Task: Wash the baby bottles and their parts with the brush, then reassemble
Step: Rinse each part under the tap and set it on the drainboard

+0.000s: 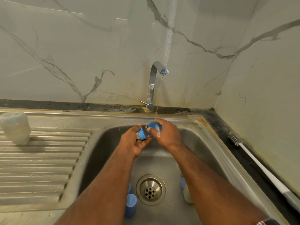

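Over the steel sink (203, 143), my left hand (134, 142) pinches a blue bottle collar (142, 133) between thumb and fingers. My right hand (167, 133) grips a second blue part (155, 125) under the running water from the tap (154, 83). A clear bottle body (16, 127) stands upside down on the draining board at the left. A blue cap (130, 205) lies in the basin by my left forearm, and a bottle (186, 194) lies partly hidden behind my right forearm. The white bottle brush (259, 166) lies on the dark counter at the right.
The drain (150, 190) sits in the middle of the basin floor. The ribbed draining board (40, 159) stretches to the left. Marble wall panels rise behind the sink and to the right, close to the counter strip.
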`<control>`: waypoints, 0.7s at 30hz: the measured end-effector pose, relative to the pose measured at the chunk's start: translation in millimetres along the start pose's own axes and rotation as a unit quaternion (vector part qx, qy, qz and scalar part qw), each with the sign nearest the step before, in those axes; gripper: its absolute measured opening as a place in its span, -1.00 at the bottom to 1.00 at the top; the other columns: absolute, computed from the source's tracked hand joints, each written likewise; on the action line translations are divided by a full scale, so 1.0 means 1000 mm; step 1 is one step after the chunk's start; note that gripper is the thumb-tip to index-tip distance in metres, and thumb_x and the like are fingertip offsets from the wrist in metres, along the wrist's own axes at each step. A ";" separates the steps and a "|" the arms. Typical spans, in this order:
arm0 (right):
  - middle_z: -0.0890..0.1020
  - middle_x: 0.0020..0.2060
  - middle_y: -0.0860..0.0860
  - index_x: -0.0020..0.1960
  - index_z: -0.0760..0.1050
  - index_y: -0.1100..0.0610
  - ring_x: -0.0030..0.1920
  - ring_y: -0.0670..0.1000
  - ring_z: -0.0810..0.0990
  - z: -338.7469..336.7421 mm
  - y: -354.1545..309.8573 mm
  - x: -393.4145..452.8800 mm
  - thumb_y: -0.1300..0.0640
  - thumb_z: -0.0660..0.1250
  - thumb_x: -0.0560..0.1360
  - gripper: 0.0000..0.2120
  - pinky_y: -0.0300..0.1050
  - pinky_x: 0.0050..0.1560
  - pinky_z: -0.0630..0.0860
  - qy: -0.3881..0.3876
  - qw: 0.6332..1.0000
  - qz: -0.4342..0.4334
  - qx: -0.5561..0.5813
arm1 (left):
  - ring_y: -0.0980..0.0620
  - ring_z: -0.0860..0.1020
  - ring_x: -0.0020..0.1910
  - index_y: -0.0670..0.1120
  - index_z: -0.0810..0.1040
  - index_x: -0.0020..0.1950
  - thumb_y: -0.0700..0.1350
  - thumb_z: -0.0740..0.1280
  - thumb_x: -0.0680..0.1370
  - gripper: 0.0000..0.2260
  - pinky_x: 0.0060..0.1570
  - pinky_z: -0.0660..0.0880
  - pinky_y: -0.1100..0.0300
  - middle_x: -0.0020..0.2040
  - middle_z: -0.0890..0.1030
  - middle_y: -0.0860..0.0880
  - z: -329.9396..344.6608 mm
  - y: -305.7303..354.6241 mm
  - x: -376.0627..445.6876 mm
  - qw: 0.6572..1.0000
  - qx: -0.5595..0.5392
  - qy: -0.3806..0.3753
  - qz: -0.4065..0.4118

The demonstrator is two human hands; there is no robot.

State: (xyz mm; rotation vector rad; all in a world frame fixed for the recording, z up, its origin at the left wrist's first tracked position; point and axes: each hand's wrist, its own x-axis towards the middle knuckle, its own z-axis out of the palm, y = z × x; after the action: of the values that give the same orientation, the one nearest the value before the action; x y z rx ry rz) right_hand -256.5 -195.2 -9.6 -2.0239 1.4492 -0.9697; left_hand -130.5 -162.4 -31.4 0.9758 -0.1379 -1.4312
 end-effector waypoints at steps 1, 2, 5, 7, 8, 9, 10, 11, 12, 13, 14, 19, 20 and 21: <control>0.57 0.29 0.06 0.42 0.47 0.11 0.28 0.05 0.54 0.002 0.001 0.000 -0.04 0.43 0.54 -0.50 -0.16 0.21 0.42 0.001 1.000 -0.006 -0.002 | -0.33 0.63 0.14 -0.22 0.50 0.16 -0.15 0.39 0.62 -0.80 0.05 0.65 -0.19 0.19 0.50 -0.36 -0.001 -0.001 0.001 1.000 -0.004 0.001 -0.003; 0.53 0.33 0.06 0.45 0.44 0.10 0.30 0.05 0.51 0.002 0.001 0.000 -0.04 0.41 0.55 -0.49 -0.17 0.24 0.38 0.004 1.000 -0.010 0.001 | -0.33 0.64 0.12 -0.21 0.49 0.19 -0.14 0.39 0.62 -0.79 0.04 0.65 -0.19 0.19 0.50 -0.36 -0.002 -0.001 0.002 1.000 -0.005 0.002 -0.006; 0.53 0.33 0.05 0.43 0.47 0.08 0.31 0.04 0.51 0.002 -0.001 0.000 -0.02 0.40 0.56 -0.52 -0.18 0.26 0.38 -0.007 1.000 -0.010 0.003 | -0.29 0.64 0.13 -0.23 0.47 0.31 -0.16 0.36 0.64 -0.72 -0.01 0.67 -0.13 0.21 0.51 -0.35 -0.001 -0.001 0.001 1.000 -0.015 -0.005 -0.009; 0.56 0.32 0.02 0.43 0.48 0.08 0.29 0.02 0.53 -0.001 -0.005 0.001 -0.03 0.37 0.58 -0.55 -0.16 0.28 0.41 0.019 0.999 -0.003 0.043 | -0.28 0.61 0.17 -0.24 0.49 0.31 -0.15 0.36 0.64 -0.72 0.04 0.66 -0.13 0.23 0.50 -0.34 0.001 0.001 0.001 1.000 -0.020 -0.010 -0.009; 0.57 0.33 0.02 0.43 0.49 0.09 0.29 0.02 0.54 -0.002 -0.006 0.002 -0.03 0.34 0.61 -0.57 -0.13 0.30 0.42 0.021 0.998 0.001 0.056 | -0.29 0.60 0.19 -0.23 0.50 0.29 -0.14 0.37 0.64 -0.73 0.08 0.64 -0.14 0.24 0.49 -0.34 0.001 0.001 -0.001 1.000 -0.024 -0.017 -0.010; 0.59 0.31 0.04 0.41 0.50 0.10 0.29 0.03 0.55 -0.003 -0.006 0.002 -0.01 0.30 0.63 -0.61 -0.13 0.30 0.42 0.008 0.999 0.004 0.053 | -0.29 0.61 0.20 -0.22 0.52 0.27 -0.13 0.39 0.63 -0.74 0.11 0.64 -0.15 0.24 0.50 -0.34 0.002 0.001 -0.003 0.999 -0.026 -0.032 -0.011; 0.62 0.27 0.06 0.37 0.54 0.12 0.27 0.05 0.57 -0.002 -0.005 0.002 0.03 0.27 0.65 -0.65 -0.14 0.25 0.43 -0.013 0.999 0.004 0.035 | -0.29 0.63 0.18 -0.22 0.53 0.26 -0.12 0.40 0.62 -0.74 0.11 0.64 -0.13 0.23 0.52 -0.34 0.003 0.000 -0.006 0.998 -0.024 -0.050 -0.009; 0.65 0.21 0.08 0.32 0.58 0.14 0.22 0.07 0.59 -0.001 -0.004 0.001 0.06 0.24 0.66 -0.70 -0.14 0.19 0.45 -0.026 0.999 0.005 0.019 | -0.28 0.65 0.15 -0.22 0.55 0.26 -0.13 0.41 0.61 -0.73 0.08 0.66 -0.10 0.22 0.54 -0.34 0.004 0.000 -0.008 0.998 -0.021 -0.065 -0.005; 0.67 0.17 0.08 0.28 0.60 0.14 0.18 0.07 0.61 -0.001 -0.003 0.002 0.09 0.23 0.66 -0.72 -0.13 0.18 0.46 -0.030 0.999 0.008 0.013 | -0.26 0.67 0.12 -0.22 0.56 0.27 -0.15 0.43 0.60 -0.72 0.05 0.67 -0.07 0.21 0.57 -0.34 0.004 -0.001 -0.009 0.997 -0.018 -0.073 -0.001; 0.68 0.16 0.07 0.27 0.61 0.14 0.16 0.06 0.62 -0.001 -0.001 0.002 0.10 0.24 0.66 -0.73 -0.10 0.20 0.49 -0.029 0.999 0.010 0.018 | -0.25 0.67 0.12 -0.22 0.58 0.26 -0.17 0.43 0.59 -0.73 0.03 0.67 -0.05 0.20 0.58 -0.33 0.004 -0.001 -0.011 0.997 -0.018 -0.077 0.005; 0.69 0.14 0.06 0.26 0.63 0.13 0.13 0.04 0.63 -0.002 0.000 0.001 0.11 0.27 0.64 -0.74 -0.09 0.20 0.51 -0.029 0.999 0.007 0.027 | -0.25 0.67 0.12 -0.21 0.59 0.25 -0.20 0.43 0.59 -0.75 0.04 0.67 -0.04 0.21 0.58 -0.33 0.005 -0.001 -0.011 0.997 -0.016 -0.078 0.013; 0.62 0.01 -0.06 0.17 0.62 0.04 0.04 -0.02 0.58 -0.010 -0.010 0.000 -0.07 0.17 0.67 -0.69 -0.18 -0.02 0.43 -0.096 0.994 0.047 0.035 | -0.20 0.65 0.13 -0.16 0.65 0.21 -0.27 0.36 0.60 -0.80 0.07 0.67 -0.04 0.18 0.60 -0.26 0.007 -0.006 -0.013 0.995 0.035 -0.085 0.046; 0.58 0.06 -0.09 0.24 0.59 0.04 0.08 -0.02 0.55 -0.009 -0.010 0.000 -0.11 0.10 0.69 -0.63 -0.13 0.06 0.41 -0.126 0.990 0.067 0.016 | -0.20 0.65 0.15 -0.15 0.65 0.20 -0.29 0.34 0.61 -0.79 0.05 0.67 -0.03 0.19 0.61 -0.24 0.005 -0.007 -0.013 0.993 0.059 -0.089 0.053; 0.58 0.09 -0.08 0.25 0.58 0.04 0.08 -0.01 0.55 -0.009 -0.009 0.001 -0.10 0.08 0.70 -0.62 -0.11 0.08 0.41 -0.150 0.985 0.084 0.006 | -0.19 0.64 0.15 -0.15 0.66 0.20 -0.32 0.32 0.61 -0.78 0.03 0.67 -0.02 0.20 0.61 -0.23 0.005 -0.006 -0.014 0.991 0.080 -0.093 0.058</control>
State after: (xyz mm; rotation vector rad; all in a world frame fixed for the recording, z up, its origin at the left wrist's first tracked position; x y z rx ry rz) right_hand -257.4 -192.5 2.9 -1.9060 1.4145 -0.5737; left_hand -140.9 -151.7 -26.0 0.9475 -0.4465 -1.4177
